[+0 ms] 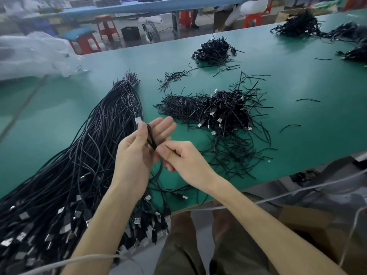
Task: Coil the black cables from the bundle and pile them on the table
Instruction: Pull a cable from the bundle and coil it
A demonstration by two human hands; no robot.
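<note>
left hand (135, 153): centre of frame, thumb pinning loops of cable (151, 138) against the fingers; fingers straight, silver plug poking out above the thumb.
right hand (182, 157): just right of it, thumb and forefinger pinching the same cable at the bottom of the loops.
bundle (79, 165): left half of frame, long black cables fanned on counter (297, 126), plug ends over the near edge at lower left; partly hidden under left forearm.
pile (228, 114): coiled cables, right of centre, beyond the hands.
ties (178, 106): short black strands heaped against the pile's left side, more scattered around it.
far heap (215, 51): upper centre; further heaps at upper right, blurred.
plastic bag (33, 54): upper left, at counter's far corner.
white cord (297, 190): crossing lower right below counter edge.
stools (106, 26): red, behind counter, top of frame.
</note>
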